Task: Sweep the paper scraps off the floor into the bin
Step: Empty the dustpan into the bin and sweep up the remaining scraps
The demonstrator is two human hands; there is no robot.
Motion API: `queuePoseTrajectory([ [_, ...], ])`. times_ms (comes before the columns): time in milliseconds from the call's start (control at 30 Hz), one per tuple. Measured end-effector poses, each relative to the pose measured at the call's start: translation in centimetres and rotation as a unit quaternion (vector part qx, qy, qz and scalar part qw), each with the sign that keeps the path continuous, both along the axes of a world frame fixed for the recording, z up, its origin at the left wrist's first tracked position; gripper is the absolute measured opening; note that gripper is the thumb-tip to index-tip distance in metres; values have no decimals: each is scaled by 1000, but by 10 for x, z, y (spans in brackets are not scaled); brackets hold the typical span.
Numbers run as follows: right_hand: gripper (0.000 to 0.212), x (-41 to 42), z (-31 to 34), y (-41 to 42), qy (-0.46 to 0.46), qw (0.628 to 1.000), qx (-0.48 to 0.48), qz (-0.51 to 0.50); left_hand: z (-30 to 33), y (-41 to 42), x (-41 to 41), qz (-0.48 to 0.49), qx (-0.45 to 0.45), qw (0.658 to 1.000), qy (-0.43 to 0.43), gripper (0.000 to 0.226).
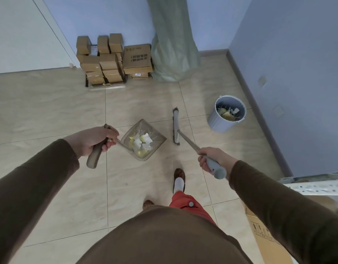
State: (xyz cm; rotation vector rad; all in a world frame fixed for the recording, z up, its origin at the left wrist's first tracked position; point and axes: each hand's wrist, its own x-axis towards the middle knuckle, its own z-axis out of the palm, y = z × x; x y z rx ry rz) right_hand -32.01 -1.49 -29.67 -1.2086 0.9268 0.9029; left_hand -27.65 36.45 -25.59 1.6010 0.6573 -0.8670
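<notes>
left hand [92, 140] grips dustpan [143, 140] handle | right hand [214, 159] grips broom [176, 126]

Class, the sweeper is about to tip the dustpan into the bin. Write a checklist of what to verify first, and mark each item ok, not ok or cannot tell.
1. Left hand grips the dustpan handle: ok.
2. Paper scraps lie inside the dustpan: ok.
3. Bin stands upright with its mouth open: ok.
4. Bin has room left; it already holds scraps, depth unclear: cannot tell.
5. Dustpan is over the bin: not ok, it is away to the bin's left, with the broom between them.
6. Floor in view is free of scraps: ok.
</notes>
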Motion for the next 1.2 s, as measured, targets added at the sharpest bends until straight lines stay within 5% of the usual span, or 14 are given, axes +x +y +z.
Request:
queuePoseTrajectory([
  [333, 11, -1, -6, -45, 27, 969, 126, -213, 73, -75, 16, -125, 32, 977, -170, 14],
  [700, 14, -16, -12, -95, 6, 968, 97, -232, 107, -198, 5, -247, 169, 902, -310, 23],
  [800, 9, -33, -15, -114, 6, 968, 95, -231, 103, -239, 6, -325, 257, 837, -356, 26],
  [1000, 5, -61, -22, -145, 19, 972, 116, -202, 71, -300, 12, -507, 402, 646, -405, 23],
  [1200, 6, -82, -29, -158, 31, 974, 124, -184, 31, -331, 13, -598, 471, 521, -386, 38],
])
